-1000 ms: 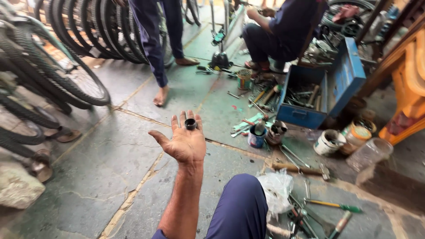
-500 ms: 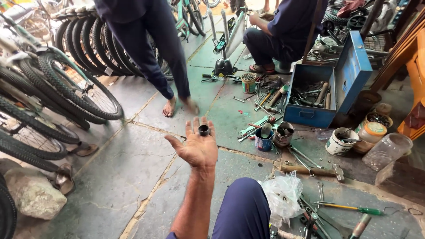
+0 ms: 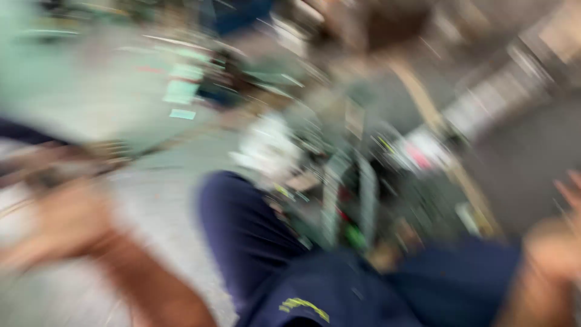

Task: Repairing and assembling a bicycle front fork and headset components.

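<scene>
At the lower left, the left hand (image 3: pixel 63 221) is a blur, its grip unreadable; the right hand (image 3: pixel 554 248) likewise at far right, above dark blue trousers (image 3: pixel 254 242) and the grey floor (image 3: pixel 157 188).

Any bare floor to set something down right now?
Heavy blur. Pale bare floor shows between the left hand and the navy trouser leg. Right of the leg, cluttered tools crowd it up to the right hand.
</scene>
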